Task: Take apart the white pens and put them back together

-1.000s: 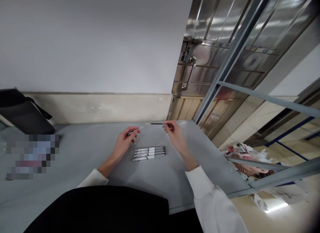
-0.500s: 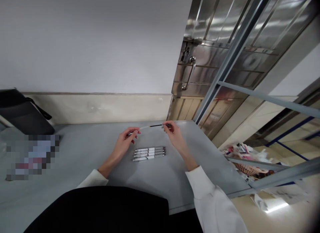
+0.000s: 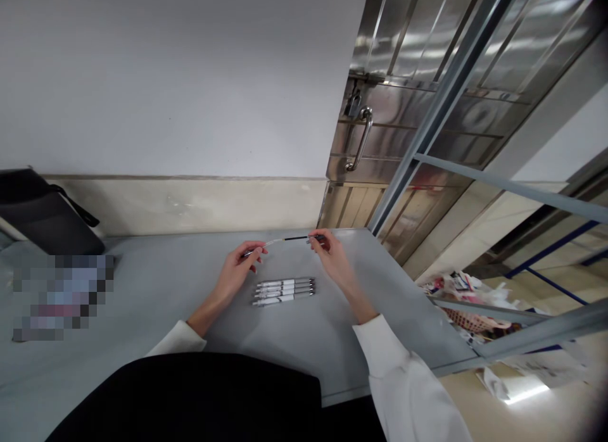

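A thin pen refill [image 3: 295,238], clear at its left part and black at its right, stretches between my two hands above the table. My left hand [image 3: 241,257] pinches its left end, and a dark slim piece shows between the fingers. At the other end, my right hand [image 3: 327,247] is closed on the black part, with a small dark piece also at its fingertips; the fingers partly hide it. Just below and between the hands, several white pens [image 3: 284,291] with dark tips lie side by side in a row, tips pointing right.
The grey table [image 3: 156,290] runs up to a wall [image 3: 213,204]. A black case [image 3: 52,214] with a strap stands at the far left, beside a blurred-out item [image 3: 66,299]. Metal frame bars [image 3: 403,170] rise at the right, near a pink basket [image 3: 475,320] with plastic bags.
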Demonstrator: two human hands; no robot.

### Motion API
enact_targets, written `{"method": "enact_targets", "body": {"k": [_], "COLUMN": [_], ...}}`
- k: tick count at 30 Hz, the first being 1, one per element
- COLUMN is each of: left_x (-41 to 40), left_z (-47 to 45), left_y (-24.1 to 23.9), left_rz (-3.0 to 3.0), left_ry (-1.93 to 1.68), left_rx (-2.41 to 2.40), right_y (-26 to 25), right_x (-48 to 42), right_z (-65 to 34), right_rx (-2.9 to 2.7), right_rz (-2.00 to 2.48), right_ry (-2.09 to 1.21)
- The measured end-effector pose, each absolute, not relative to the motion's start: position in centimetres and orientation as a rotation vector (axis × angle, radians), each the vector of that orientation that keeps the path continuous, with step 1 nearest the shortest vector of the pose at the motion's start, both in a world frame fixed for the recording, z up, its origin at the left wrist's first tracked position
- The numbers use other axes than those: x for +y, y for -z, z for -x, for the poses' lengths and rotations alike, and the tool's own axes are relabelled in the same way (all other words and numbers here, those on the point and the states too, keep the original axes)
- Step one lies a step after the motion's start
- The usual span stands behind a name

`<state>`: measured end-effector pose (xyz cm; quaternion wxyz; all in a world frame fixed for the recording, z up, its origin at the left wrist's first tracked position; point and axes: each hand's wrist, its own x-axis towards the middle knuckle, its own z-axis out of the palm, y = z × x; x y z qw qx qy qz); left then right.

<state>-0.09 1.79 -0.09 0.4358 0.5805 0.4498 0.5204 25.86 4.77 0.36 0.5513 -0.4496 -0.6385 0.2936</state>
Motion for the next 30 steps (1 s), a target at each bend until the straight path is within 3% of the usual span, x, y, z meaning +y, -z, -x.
{"method": "enact_targets", "body": {"k": [17,30], "left_x": [1.9,1.3], "left_z": [0.0,-0.4], "left_y": [0.2,-0.1], "left_rz": [-1.500,-1.625], "left_ry": [-1.252,-1.142], "left_rx": [1.110,1.114], "right_y": [-0.2,-1.3], "right_x": [4.7,3.0], "right_z": [-25.9,-24.4], "right_rx": [-1.575,-1.657], "right_rz": [1.112,1.047], "right_ry": [-0.651,-0.814]}}
